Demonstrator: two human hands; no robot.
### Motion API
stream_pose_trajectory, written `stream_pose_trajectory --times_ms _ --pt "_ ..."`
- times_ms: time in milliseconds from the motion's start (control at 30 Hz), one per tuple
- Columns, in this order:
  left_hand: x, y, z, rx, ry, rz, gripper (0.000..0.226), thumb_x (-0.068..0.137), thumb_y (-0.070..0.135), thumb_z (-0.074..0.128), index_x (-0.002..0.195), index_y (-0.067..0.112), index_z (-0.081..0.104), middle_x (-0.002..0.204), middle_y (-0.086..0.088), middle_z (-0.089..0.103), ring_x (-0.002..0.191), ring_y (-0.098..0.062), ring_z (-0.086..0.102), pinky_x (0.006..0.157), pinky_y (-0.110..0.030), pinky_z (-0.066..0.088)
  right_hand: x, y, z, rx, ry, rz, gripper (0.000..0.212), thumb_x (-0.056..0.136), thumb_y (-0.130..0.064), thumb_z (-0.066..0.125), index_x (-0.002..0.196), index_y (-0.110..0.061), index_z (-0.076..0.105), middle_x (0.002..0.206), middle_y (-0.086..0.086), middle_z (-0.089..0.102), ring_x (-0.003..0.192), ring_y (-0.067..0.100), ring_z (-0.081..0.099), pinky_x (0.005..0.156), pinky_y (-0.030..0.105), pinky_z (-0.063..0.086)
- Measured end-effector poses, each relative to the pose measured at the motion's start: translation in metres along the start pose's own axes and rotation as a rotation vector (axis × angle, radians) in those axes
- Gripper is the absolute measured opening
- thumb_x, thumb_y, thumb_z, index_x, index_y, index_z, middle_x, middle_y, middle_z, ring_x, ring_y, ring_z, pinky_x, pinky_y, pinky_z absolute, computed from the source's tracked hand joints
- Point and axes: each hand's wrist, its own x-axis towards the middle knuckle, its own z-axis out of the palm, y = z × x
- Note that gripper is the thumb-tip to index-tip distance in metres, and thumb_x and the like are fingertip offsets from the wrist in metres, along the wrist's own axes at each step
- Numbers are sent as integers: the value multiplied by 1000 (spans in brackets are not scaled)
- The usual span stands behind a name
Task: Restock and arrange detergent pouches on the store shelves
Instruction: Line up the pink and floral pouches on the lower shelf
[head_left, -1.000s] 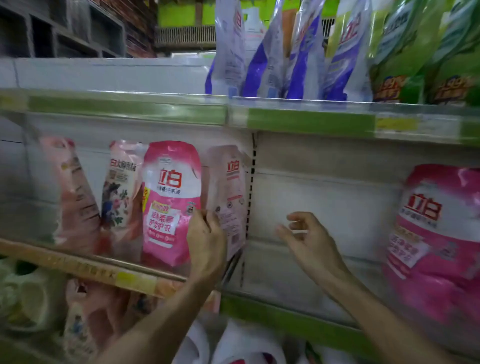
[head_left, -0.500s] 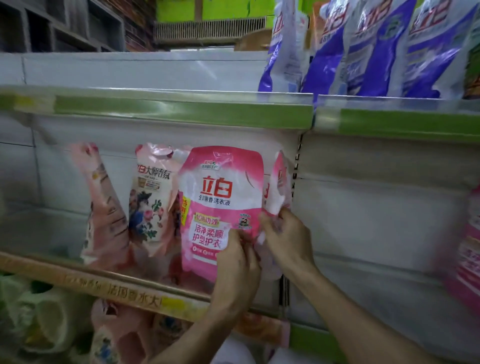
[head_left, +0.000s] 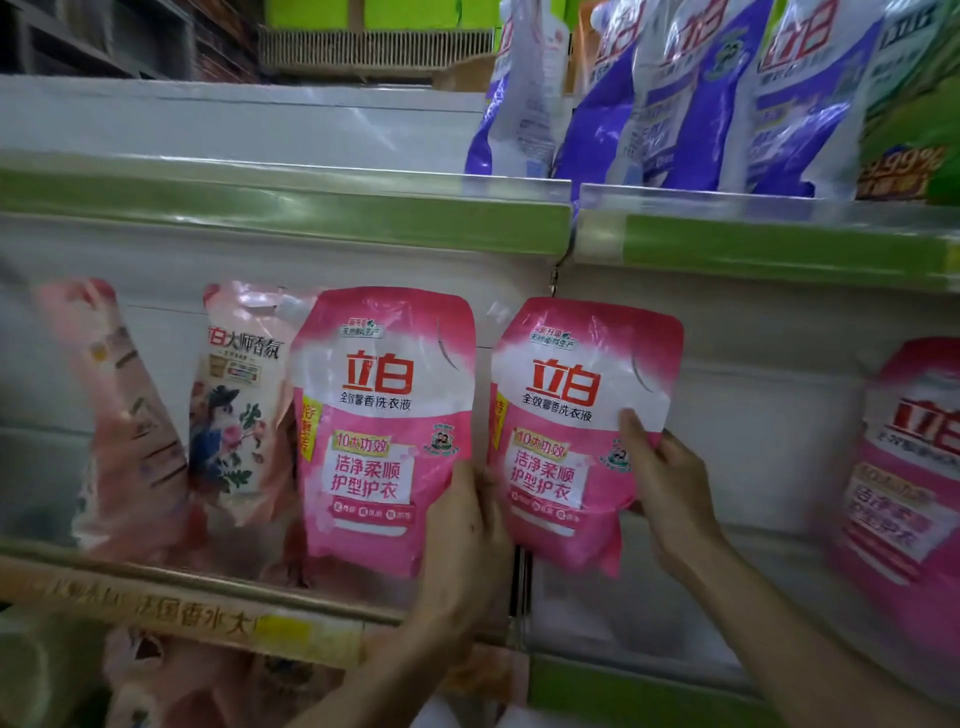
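Left hand (head_left: 462, 535) holds the left pink pouch (head_left: 379, 431), right hand (head_left: 670, 499) pinches the right pink pouch (head_left: 566, 441), both upright

Centre pouch (head_left: 382, 431) and neighbouring pouch (head_left: 566, 467): pink, white upper band, red lettering. Floral pouch (head_left: 239, 405): pale pink, rose-and-blue flower print. Upper pouches (head_left: 675, 104): purple and white, red lettering. Corner pouch (head_left: 914, 130): green. Upper shelf edge (head_left: 311, 213): green. Lower shelf edge (head_left: 182, 608): orange, yellow tag.

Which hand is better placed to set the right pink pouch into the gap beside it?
Right. The right hand grips the right pink pouch at the edge nearest the gap; the left hand holds the left pink pouch.
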Motion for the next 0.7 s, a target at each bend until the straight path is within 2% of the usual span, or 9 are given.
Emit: stream_pose_trajectory --times_ms 67,167,233,333,400,467,567,633,700 --pt "1 -1 4 -38 -22 -21 7 101 11 47 101 17 51 83 19 61 77 17 61 59 -2 46 1 9 1 6 -125 93 41 72 -58 74 98 -26 74 93 -3 80 85 20 77 78 41 60" --pt "-3 1 11 -103 -84 -68 14 103 12 44 114 17 51 100 11 67 91 5 66 77 -12 57 1 21 8 77 -210 157 51 55 -55 81 96 -25 75 92 -2 80 84 21 77 77 40 60" --pt "-5 2 15 -89 -129 -104 17 103 13 44 118 18 49 114 4 63 99 -3 64 79 -12 54 3 26 12 130 -183 142 36 61 -48 80 88 -25 77 88 0 80 81 22 77 75 40 60" --pt "-1 1 21 -22 -150 -132 22 103 18 43 125 19 44 124 1 52 106 -6 57 82 -11 48 3 27 11 181 -126 121 17 77 -42 73 76 -26 79 82 -1 80 77 21 77 60 31 61" --pt "1 5 28 -2 -195 -156 28 104 25 41 131 19 43 130 -2 54 115 -14 56 96 -32 52 3 27 2 222 -59 128 17 88 -34 69 79 -21 76 82 2 80 75 24 77 57 31 60" --pt "0 13 41 33 -214 -131 38 104 30 41 140 20 42 135 -3 55 125 -20 52 106 -45 46 3 23 -17 251 4 140 15 90 -31 68 85 -18 74 83 6 80 78 29 77 67 41 61" --pt "-5 32 75 20 -230 -121 45 103 37 38 147 26 38 138 -2 55 128 -23 51 107 -48 45 4 12 -55 234 49 123 16 91 -30 67 92 -14 72 81 5 80 76 27 77 72 43 61" --pt "-9 49 106 7 -260 -143 47 103 42 34 147 28 36 138 -3 55 127 -25 53 105 -49 47 3 5 -81 197 90 80 15 92 -25 66 81 -19 74 75 2 79 70 22 76 70 41 61" --pt "-11 66 138 -27 -320 -161 47 103 46 30 145 26 39 132 -6 61 118 -24 60 101 -46 50 0 2 -109 125 152 9 27 93 -22 65 67 -25 73 66 -5 75 59 9 72 61 31 61"
